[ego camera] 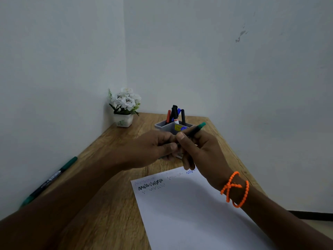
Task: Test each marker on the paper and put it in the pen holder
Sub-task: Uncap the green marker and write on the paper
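Observation:
My right hand (200, 152) grips a dark marker with a green end (196, 128), held above the table in front of the grey pen holder (163, 126). My left hand (155, 147) pinches the marker's near end, which is hidden between the fingers. The holder carries several markers (175, 114): red, black and blue. A white paper (189, 210) lies below my hands, with scribbled test lines along its far edge. Another green-capped marker (52, 179) lies at the table's left edge by the wall.
A small white pot of white flowers (124, 107) stands in the far left corner of the wooden table (111, 204). Walls close in on the left and back. An orange bead bracelet (234, 188) circles my right wrist.

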